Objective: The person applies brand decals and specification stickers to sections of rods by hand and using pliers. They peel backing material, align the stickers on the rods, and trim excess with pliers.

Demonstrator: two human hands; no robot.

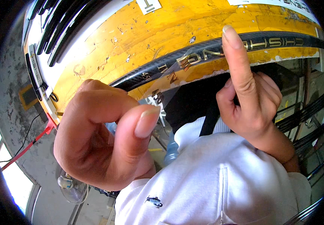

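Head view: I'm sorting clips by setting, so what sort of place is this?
Probably a workshop, judging by the scuffed yellow workbench, the long black rod along its near edge, and the bunch of black rods at upper left.

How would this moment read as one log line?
left hand: pinching clear film | right hand: index finger extended over black rod | rod: on yellow table
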